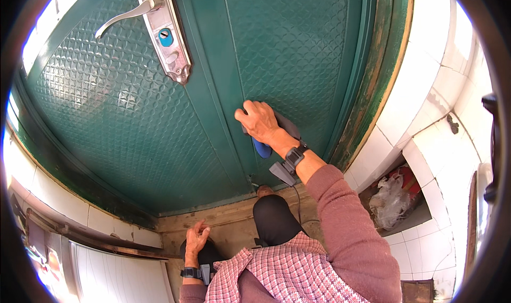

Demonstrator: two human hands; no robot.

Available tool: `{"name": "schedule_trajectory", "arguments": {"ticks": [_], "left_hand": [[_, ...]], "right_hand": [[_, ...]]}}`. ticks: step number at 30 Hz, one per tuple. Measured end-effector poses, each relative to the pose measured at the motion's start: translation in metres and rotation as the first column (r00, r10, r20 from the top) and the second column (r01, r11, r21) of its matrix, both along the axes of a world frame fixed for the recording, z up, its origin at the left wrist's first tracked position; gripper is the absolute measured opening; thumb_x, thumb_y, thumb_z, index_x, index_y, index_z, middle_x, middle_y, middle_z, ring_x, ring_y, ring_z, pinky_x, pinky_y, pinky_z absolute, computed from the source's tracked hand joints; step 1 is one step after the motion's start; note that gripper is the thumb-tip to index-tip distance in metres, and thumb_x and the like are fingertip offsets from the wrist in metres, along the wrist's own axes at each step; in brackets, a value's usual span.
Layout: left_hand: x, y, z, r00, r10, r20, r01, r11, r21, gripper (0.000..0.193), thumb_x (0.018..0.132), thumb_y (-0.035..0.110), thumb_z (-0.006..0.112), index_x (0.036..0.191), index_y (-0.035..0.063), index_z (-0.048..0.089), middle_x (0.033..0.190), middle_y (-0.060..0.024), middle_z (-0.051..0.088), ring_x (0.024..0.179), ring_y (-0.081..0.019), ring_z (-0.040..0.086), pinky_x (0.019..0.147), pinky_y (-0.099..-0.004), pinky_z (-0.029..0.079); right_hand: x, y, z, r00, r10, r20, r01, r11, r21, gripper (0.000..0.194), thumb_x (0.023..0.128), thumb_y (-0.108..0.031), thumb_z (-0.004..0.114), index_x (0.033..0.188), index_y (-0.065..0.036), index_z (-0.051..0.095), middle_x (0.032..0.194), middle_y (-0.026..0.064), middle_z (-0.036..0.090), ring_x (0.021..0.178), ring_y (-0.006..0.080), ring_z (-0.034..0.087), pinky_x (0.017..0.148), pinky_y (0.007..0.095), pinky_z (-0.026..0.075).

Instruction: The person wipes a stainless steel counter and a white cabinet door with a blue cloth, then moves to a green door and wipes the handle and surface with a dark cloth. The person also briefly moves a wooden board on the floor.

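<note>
My right hand [259, 121] grips a grey and blue cloth [288, 124], held at the lower middle of a green embossed double door [207, 115]. Most of the cloth is hidden behind the hand and wrist. Low by my left knee is my left hand [195, 238], its fingers apart and nothing in them. Above and left of the cloth, a silver lever handle [127, 17] sits on a metal lock plate [172, 57] with a blue-rimmed keyhole [165, 37].
A worn green door frame [365, 115] borders white wall tiles [377, 147]. On the right, a tiled recess holds a clear plastic bag [391, 199]. A wooden-looking sill [223, 219] runs below the door. At lower left stands a white panel [119, 271].
</note>
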State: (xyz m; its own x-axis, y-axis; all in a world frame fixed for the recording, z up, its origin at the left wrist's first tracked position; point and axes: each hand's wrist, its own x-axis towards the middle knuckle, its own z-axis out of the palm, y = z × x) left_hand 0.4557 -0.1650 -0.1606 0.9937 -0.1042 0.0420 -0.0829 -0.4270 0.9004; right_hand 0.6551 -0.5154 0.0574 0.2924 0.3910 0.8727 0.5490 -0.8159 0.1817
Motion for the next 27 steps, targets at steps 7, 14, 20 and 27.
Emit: {"name": "schedule_trajectory", "arguments": {"ticks": [7,14,20,27], "left_hand": [[-0.003,0.005,0.008,0.998,0.033,0.049,-0.035,0.999,0.038,0.042,0.081,0.019,0.062,0.114,-0.0055,0.057,0.088,-0.0127,0.069,0.082,-0.0189,0.065,0.073,-0.0305,0.051],[0.003,-0.001,0.005,1.0,0.012,-0.012,-0.011,1.0,0.024,0.043,0.082,0.021,0.064,0.113,-0.0067,0.056,0.088,-0.0127,0.069,0.083,-0.0195,0.065,0.075,-0.0323,0.05],[0.005,-0.001,0.002,1.0,-0.015,-0.001,0.015,0.991,0.134,0.041,0.082,0.021,0.064,0.112,-0.0063,0.057,0.088,-0.0121,0.069,0.081,-0.0197,0.066,0.075,-0.0323,0.051],[0.003,-0.003,0.011,0.997,-0.014,-0.072,0.018,0.998,0.063,0.045,0.084,0.022,0.061,0.115,-0.0098,0.053,0.089,-0.0118,0.068,0.08,-0.0162,0.063,0.076,-0.0297,0.05]], "right_hand": [[0.003,-0.094,0.021,0.986,-0.135,-0.101,0.168,0.846,0.505,0.016,0.077,-0.019,0.065,0.084,-0.011,0.053,0.081,0.0128,0.055,0.069,0.0367,0.057,0.061,0.0466,0.047],[0.012,-0.131,0.059,0.956,-0.29,0.056,0.172,0.703,0.69,0.019,0.075,-0.018,0.069,0.083,-0.009,0.053,0.079,0.0137,0.055,0.073,0.036,0.056,0.063,0.0457,0.045],[0.006,-0.125,0.061,0.969,-0.242,-0.039,0.206,0.719,0.664,0.02,0.076,-0.019,0.066,0.081,-0.009,0.051,0.077,0.0141,0.055,0.071,0.037,0.056,0.061,0.0469,0.044],[0.013,-0.111,0.052,0.952,-0.306,0.01,0.222,0.713,0.665,0.017,0.078,-0.019,0.064,0.081,-0.009,0.05,0.081,0.0139,0.053,0.07,0.0374,0.055,0.057,0.0474,0.044]]}}
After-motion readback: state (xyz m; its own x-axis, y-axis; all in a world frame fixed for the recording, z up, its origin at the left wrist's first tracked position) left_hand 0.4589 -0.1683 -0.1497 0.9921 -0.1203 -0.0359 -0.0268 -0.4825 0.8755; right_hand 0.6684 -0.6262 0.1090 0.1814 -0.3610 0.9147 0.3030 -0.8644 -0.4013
